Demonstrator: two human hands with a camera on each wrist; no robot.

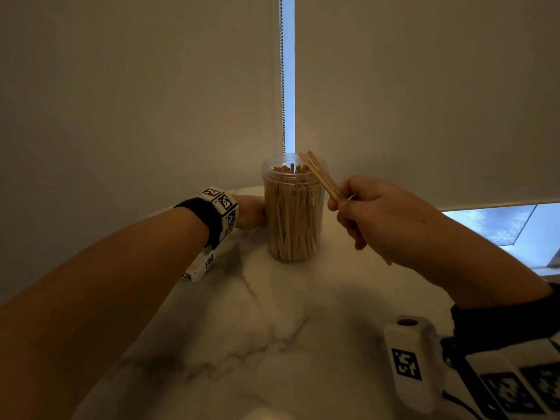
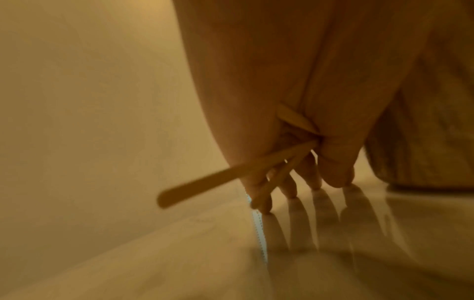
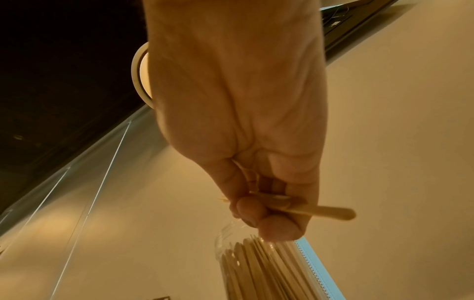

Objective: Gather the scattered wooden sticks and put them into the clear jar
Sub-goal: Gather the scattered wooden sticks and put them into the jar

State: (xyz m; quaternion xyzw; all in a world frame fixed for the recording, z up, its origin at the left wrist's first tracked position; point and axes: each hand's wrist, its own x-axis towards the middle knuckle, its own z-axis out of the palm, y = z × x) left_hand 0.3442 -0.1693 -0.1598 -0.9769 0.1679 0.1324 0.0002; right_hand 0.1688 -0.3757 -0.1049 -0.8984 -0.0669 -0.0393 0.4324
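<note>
A clear jar (image 1: 291,210) packed with upright wooden sticks stands on the marble table (image 1: 272,328). My right hand (image 1: 356,207) hovers just right of the jar's mouth and pinches two flat sticks (image 1: 319,174), whose tips point up over the rim. The right wrist view shows those sticks (image 3: 323,212) gripped in my right hand (image 3: 256,213), with the jar (image 3: 256,268) below. My left hand (image 1: 251,212) is against the jar's left side. In the left wrist view, my left hand (image 2: 302,182) has its fingertips on the table and sticks (image 2: 218,180) pinched at the thumb.
A closed roller blind with a bead chain (image 1: 282,86) hangs right behind the jar. A strip of window (image 1: 500,225) shows at the right. The round table's edge curves away on the left, past my left forearm.
</note>
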